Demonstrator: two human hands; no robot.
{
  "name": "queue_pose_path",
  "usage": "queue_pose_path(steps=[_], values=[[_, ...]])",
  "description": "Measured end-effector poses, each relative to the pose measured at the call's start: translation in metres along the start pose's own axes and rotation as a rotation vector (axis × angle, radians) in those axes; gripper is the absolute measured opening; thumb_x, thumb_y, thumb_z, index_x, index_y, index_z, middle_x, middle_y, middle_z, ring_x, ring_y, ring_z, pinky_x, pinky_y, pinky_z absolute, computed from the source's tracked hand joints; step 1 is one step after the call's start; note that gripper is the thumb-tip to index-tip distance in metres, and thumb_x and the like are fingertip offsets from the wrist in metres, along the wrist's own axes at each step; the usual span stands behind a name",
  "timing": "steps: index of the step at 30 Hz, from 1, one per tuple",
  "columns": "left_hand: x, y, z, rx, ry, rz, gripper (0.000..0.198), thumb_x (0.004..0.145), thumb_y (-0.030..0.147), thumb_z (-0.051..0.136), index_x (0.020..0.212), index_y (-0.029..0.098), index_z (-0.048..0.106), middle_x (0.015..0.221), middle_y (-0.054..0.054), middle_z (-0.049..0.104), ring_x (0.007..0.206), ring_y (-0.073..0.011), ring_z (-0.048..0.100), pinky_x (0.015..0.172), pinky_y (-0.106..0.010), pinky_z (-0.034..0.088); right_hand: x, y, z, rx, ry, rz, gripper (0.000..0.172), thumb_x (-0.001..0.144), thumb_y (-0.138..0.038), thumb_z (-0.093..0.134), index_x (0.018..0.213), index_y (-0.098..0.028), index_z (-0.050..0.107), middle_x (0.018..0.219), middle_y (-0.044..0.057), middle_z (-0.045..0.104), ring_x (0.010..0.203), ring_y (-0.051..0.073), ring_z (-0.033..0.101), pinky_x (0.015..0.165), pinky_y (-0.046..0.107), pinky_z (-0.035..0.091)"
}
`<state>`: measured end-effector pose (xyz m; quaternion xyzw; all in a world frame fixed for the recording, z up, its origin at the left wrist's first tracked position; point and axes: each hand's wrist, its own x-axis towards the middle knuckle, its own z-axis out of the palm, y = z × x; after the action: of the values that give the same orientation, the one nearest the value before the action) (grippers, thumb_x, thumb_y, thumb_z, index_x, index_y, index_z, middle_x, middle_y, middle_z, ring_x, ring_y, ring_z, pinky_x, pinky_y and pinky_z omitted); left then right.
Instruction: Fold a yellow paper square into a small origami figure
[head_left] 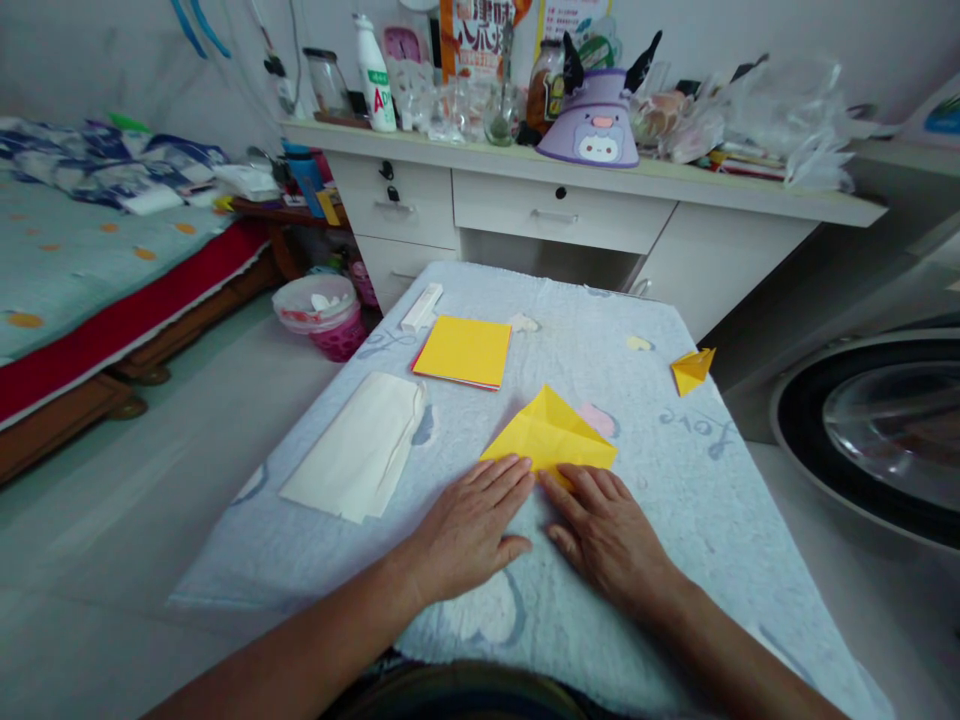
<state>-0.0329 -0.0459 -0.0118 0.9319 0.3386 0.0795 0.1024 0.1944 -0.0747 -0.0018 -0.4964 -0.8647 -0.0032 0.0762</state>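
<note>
A sheet of yellow paper (553, 428), folded into a broad triangle, lies flat with its peak pointing away from me. My left hand (480, 520) rests palm down with fingers stretched out, the tips pressing on the paper's near left edge. On the near right edge lie the fingers of my right hand (604, 525), also extended and flat, covering part of that edge. Farther back is a square stack of coloured paper (465, 350) with a yellow sheet on top. A small folded yellow paper piece (691, 371) sits by the table's right edge.
The table wears a pale blue cloth (480, 610). Left of my hands lies a folded white paper (360, 445), with a small white box (422, 307) behind it. A cluttered white desk (562, 215) stands beyond, a pink bin (334, 330) at left, a washing machine (885, 430) at right.
</note>
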Motion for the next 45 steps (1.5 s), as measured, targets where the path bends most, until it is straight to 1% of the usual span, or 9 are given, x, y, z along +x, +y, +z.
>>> queue_pose_path(steps=[5, 10, 14, 17, 21, 29, 40, 42, 45], values=[[-0.015, -0.015, -0.005, 0.043, -0.002, -0.047, 0.064, 0.091, 0.045, 0.054, 0.145, 0.018, 0.034, 0.155, -0.010, 0.035, 0.145, -0.0227, 0.029, 0.118, -0.040, 0.023, 0.006, -0.013, -0.007, -0.046, -0.066, 0.044, 0.055, 0.091, -0.056, 0.048, 0.140, -0.030, 0.050, 0.124, 0.014, 0.056, 0.111, 0.033, 0.049, 0.096, 0.049, 0.038], [-0.018, -0.019, -0.005, 0.048, 0.014, -0.072, 0.068, 0.091, 0.049, 0.054, 0.147, 0.018, 0.032, 0.156, -0.010, 0.034, 0.145, -0.0226, 0.029, 0.118, -0.039, 0.024, 0.022, -0.030, -0.013, -0.110, -0.113, 0.093, 0.063, 0.088, -0.066, 0.043, 0.142, -0.033, 0.047, 0.108, 0.014, 0.058, 0.095, 0.033, 0.051, 0.086, 0.051, 0.039], [-0.016, -0.016, -0.008, 0.043, 0.009, -0.086, 0.066, 0.091, 0.050, 0.053, 0.146, 0.017, 0.035, 0.155, -0.010, 0.036, 0.144, -0.0227, 0.031, 0.118, -0.039, 0.025, 0.025, -0.034, -0.010, -0.154, -0.085, 0.115, 0.062, 0.088, -0.064, 0.046, 0.141, -0.033, 0.049, 0.110, 0.015, 0.058, 0.098, 0.034, 0.050, 0.092, 0.055, 0.035], [-0.015, -0.016, -0.010, 0.045, -0.008, -0.085, 0.064, 0.091, 0.049, 0.053, 0.144, 0.018, 0.037, 0.155, -0.010, 0.037, 0.144, -0.0230, 0.031, 0.118, -0.040, 0.026, 0.017, -0.031, -0.008, -0.142, -0.063, 0.119, 0.057, 0.088, -0.060, 0.051, 0.139, -0.034, 0.051, 0.118, 0.013, 0.058, 0.108, 0.034, 0.049, 0.098, 0.055, 0.033], [-0.016, -0.017, -0.008, 0.066, -0.004, -0.070, 0.062, 0.092, 0.047, 0.052, 0.144, 0.018, 0.038, 0.155, -0.010, 0.036, 0.145, -0.0228, 0.029, 0.118, -0.040, 0.025, 0.001, -0.023, -0.007, -0.111, -0.050, 0.145, 0.053, 0.089, -0.057, 0.053, 0.135, -0.032, 0.054, 0.127, 0.011, 0.057, 0.115, 0.034, 0.048, 0.102, 0.055, 0.032], [-0.018, -0.021, 0.000, 0.073, 0.014, -0.064, 0.063, 0.092, 0.049, 0.051, 0.145, 0.019, 0.035, 0.157, -0.010, 0.033, 0.145, -0.0220, 0.029, 0.118, -0.040, 0.024, -0.030, -0.010, -0.004, -0.107, 0.004, 0.206, 0.048, 0.089, -0.049, 0.058, 0.131, -0.028, 0.056, 0.128, 0.008, 0.059, 0.116, 0.031, 0.051, 0.102, 0.056, 0.036], [-0.019, -0.023, -0.002, 0.047, 0.029, -0.050, 0.063, 0.090, 0.044, 0.055, 0.145, 0.018, 0.037, 0.155, -0.011, 0.037, 0.143, -0.0239, 0.032, 0.117, -0.042, 0.027, -0.060, 0.004, -0.001, -0.129, 0.031, 0.247, 0.049, 0.088, -0.044, 0.059, 0.133, -0.025, 0.056, 0.134, 0.012, 0.058, 0.119, 0.034, 0.052, 0.099, 0.057, 0.041], [-0.019, -0.022, -0.005, 0.033, 0.017, -0.055, 0.062, 0.089, 0.042, 0.057, 0.144, 0.018, 0.038, 0.154, -0.011, 0.038, 0.143, -0.0247, 0.033, 0.116, -0.043, 0.029, -0.063, 0.009, -0.004, -0.120, 0.021, 0.256, 0.047, 0.088, -0.042, 0.060, 0.131, -0.024, 0.058, 0.133, 0.012, 0.059, 0.118, 0.033, 0.053, 0.097, 0.055, 0.044], [-0.013, -0.019, -0.014, -0.007, -0.001, -0.084, 0.057, 0.087, 0.038, 0.061, 0.137, 0.018, 0.046, 0.150, -0.012, 0.044, 0.139, -0.0271, 0.038, 0.113, -0.045, 0.033, -0.055, 0.019, -0.022, -0.038, -0.036, 0.268, 0.036, 0.089, -0.037, 0.059, 0.122, -0.025, 0.064, 0.126, 0.011, 0.064, 0.110, 0.031, 0.060, 0.089, 0.049, 0.050]])
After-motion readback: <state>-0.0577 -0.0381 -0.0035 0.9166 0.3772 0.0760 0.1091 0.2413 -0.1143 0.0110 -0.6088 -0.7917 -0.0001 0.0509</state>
